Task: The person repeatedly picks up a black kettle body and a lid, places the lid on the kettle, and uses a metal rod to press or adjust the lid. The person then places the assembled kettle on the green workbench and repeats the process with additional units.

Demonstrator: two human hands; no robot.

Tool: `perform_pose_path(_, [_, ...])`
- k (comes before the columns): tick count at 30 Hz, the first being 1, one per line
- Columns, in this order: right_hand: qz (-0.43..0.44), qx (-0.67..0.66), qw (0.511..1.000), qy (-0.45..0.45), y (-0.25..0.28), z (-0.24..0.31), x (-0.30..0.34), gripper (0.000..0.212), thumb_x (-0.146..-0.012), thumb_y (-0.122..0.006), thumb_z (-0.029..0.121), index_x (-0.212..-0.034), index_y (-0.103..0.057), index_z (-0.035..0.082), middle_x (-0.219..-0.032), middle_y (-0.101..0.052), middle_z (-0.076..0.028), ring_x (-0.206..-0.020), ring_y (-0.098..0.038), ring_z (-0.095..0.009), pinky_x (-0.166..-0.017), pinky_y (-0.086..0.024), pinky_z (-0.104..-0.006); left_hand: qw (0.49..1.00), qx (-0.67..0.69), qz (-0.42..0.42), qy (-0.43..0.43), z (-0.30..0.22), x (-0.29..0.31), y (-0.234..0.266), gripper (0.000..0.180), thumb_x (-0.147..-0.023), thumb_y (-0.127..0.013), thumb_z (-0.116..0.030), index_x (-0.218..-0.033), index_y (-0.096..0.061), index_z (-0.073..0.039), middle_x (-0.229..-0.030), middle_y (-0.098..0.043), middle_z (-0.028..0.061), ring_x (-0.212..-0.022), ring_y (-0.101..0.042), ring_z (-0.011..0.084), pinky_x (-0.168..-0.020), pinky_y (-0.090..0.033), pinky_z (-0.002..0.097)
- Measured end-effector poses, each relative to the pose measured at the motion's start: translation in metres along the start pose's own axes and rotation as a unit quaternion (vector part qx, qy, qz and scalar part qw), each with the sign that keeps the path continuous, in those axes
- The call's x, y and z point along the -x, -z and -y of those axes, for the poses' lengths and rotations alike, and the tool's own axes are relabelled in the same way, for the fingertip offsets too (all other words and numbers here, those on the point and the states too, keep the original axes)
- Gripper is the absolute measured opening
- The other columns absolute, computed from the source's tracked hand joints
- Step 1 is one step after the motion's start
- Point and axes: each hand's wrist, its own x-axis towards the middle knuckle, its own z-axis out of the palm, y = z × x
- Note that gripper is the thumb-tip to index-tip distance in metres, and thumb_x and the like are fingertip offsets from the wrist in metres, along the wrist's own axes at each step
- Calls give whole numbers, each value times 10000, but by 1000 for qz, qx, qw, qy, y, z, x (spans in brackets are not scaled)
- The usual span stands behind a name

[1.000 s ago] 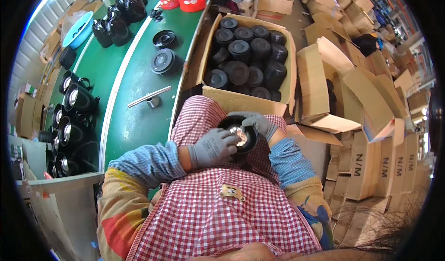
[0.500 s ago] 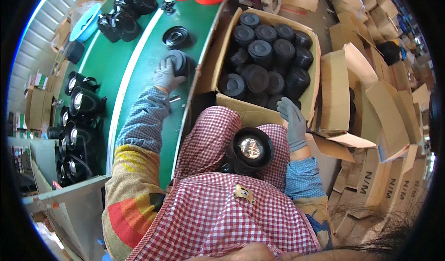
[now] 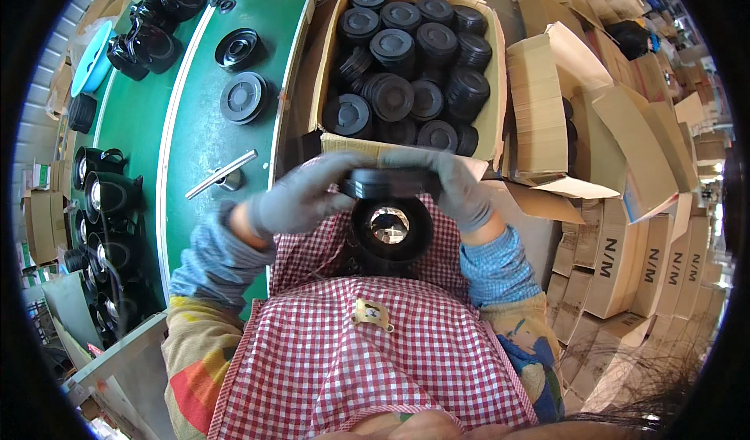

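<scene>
A black jug-like vessel (image 3: 423,235) stands between my thighs on the checked apron, its mouth up and a shiny metal inside showing. Just over its far rim, a black round lid (image 3: 387,184) is held edge-on, slightly blurred. My left hand (image 3: 303,194), in a grey glove, grips the lid's left side. The right side is in my right hand (image 3: 453,184), gloved alike, with fingers bent over the top. Whether the lid touches the vessel I cannot tell. On the green bench to the left lie a stack of black lids (image 3: 243,98) and a black ring-shaped part (image 3: 239,49).
A metal bar (image 3: 222,174) rests slanted over a small metal piece on the bench. Beyond my knees stands a cardboard box (image 3: 321,88) packed with stacked black lids. Several black jugs (image 3: 109,194) line the bench's left side. Open cartons (image 3: 539,119) stand right.
My left hand has come from the lid stack on the bench to above my lap, now holding a lid. My right hand has moved inward onto the same lid. The view has shifted.
</scene>
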Motion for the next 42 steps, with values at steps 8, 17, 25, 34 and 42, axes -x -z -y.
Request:
perform_pose_path(8, [-112,76,991,25,-28,-31,71,352,-995,-602,270,-1059,-766,-35,-1216,-697,-193,-1224,-596,-317,-1123,-391,-438,981,170,-91,-31,38,0,-85,388,-1094,-451,-295,-1167,-651,29,-1194,-649,179,-1166,-617,315,-1053,-469,402])
perform_pose_path(17, [-86,232,957,154,-27,-35,70,60,-841,-707,45,-796,-692,10,-1140,-727,-174,-1130,-664,-284,-1168,-367,-469,984,27,-113,-138,43,-5,-94,233,-999,-544,-129,-974,-713,30,-1048,-700,178,-1054,-674,358,-977,-536,446])
perform_pose_path(25, [-89,236,959,131,-25,-47,70,127,-786,-708,-56,-729,-618,14,-1107,-737,-157,-1121,-677,-273,-1170,-386,-454,985,15,-111,-133,48,-2,-94,193,-975,-588,-127,-956,-720,12,-1041,-707,166,-1055,-677,361,-986,-535,456])
perform_pose_path(34, [-110,171,979,23,-21,-50,76,264,-995,-547,118,-1046,-760,-29,-1357,-637,-174,-1341,-540,-284,-1161,-382,-397,988,-47,-103,-108,28,6,-94,173,-959,-640,-161,-959,-724,-10,-1055,-717,151,-1066,-675,331,-1043,-476,488])
perform_pose_path(42, [-130,388,912,25,-47,-39,83,359,-1034,-532,148,-1358,-621,22,-1469,-546,-197,-1418,-454,-367,-1194,-336,-440,997,-7,-64,-33,41,14,-88,282,-968,-554,-133,-1209,-635,-11,-1318,-571,221,-1291,-528,383,-1124,-394,455])
